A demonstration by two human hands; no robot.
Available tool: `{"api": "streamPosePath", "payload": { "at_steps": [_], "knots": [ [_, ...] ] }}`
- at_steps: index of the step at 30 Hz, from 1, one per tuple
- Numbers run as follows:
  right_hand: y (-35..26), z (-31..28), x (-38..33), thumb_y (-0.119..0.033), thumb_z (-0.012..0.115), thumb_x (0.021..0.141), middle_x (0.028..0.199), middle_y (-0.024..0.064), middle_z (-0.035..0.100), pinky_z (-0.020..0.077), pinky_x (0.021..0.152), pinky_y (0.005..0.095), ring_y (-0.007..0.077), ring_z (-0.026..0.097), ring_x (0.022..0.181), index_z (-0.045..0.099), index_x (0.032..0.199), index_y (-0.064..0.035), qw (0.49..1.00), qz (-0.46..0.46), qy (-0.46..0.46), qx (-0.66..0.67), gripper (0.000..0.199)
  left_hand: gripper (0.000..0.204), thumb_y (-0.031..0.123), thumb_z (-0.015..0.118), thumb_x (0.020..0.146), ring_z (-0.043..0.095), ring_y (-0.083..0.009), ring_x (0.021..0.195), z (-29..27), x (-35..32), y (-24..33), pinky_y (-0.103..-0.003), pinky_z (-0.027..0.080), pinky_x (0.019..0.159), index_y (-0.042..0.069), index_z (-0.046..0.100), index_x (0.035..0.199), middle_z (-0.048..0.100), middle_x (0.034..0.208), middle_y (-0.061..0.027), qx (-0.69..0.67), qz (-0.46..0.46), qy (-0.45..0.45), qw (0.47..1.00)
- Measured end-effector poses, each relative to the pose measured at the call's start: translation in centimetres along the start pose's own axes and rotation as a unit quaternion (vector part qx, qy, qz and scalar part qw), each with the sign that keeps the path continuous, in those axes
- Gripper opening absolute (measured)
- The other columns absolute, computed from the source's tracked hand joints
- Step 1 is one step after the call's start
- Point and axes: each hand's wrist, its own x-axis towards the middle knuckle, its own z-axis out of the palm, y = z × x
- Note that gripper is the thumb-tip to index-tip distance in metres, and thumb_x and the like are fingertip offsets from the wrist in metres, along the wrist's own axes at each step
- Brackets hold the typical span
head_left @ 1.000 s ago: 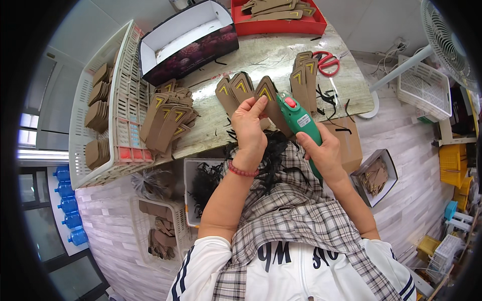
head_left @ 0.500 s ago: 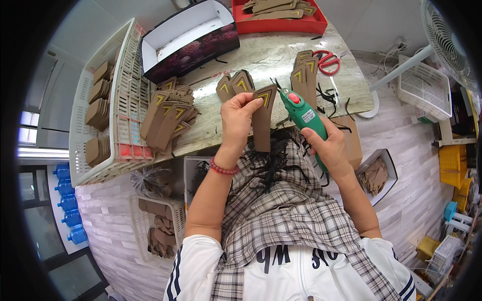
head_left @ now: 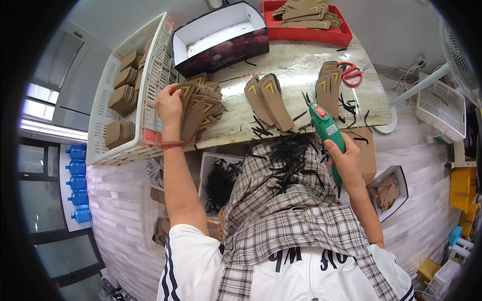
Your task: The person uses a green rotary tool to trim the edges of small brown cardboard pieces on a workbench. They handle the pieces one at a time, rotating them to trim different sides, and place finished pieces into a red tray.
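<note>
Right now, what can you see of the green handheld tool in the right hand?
The green plastic handheld tool is long and slim, with a red button on its upper face, a pale label below that, and a thin dark tip. It points up and to the left, with the tip just over the front edge of the pale stone-look tabletop, near black strips. The right hand wraps its lower half in a closed grip. Nothing else touches it, and its underside is hidden.

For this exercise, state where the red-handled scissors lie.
In the head view, the scissors lie far right on the table, beside a cardboard stack, below the red tray.
</note>
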Motion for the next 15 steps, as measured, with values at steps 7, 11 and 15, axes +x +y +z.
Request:
{"api": "streamPosePath", "payload": {
  "at_steps": [7,11,15],
  "knots": [
    [0.6,0.0,-0.1,-0.028,0.074,0.087,0.070,-0.0016,0.059,0.0417,0.047,0.0216,0.0039,0.050,0.052,0.065,0.106,-0.0010,1.000,0.015,0.015,-0.001,0.034,0.039,0.022,0.074,0.079,0.050,-0.0259,0.108,8.3,-9.7,11.8,-0.043,0.035,0.091,0.010,0.066,0.116,0.057,0.108,-0.0083,0.094,0.254,0.070,0.960],
    [1.0,0.4,-0.3,-0.028,0.074,0.087,0.069,-0.0012,0.060,0.0422,0.047,0.0218,0.0042,0.050,0.053,0.065,0.106,-0.0006,1.000,0.014,0.015,-0.001,0.035,0.057,0.025,0.073,0.079,0.041,-0.0321,0.122,14.4,-13.1,12.8,-0.047,0.029,0.101,0.003,0.055,0.128,0.050,0.121,-0.0161,0.092,0.229,0.011,0.969],
    [1.1,0.5,-0.3,-0.026,0.074,0.086,0.067,-0.0008,0.058,0.0412,0.047,0.0230,0.0042,0.050,0.053,0.065,0.107,0.0006,1.000,0.007,0.014,0.005,0.035,0.055,0.016,0.075,0.076,0.040,-0.0315,0.124,15.5,-14.2,13.1,-0.046,0.028,0.103,0.007,0.055,0.126,0.050,0.122,-0.0144,0.037,0.221,0.037,0.974]
  ]
}}
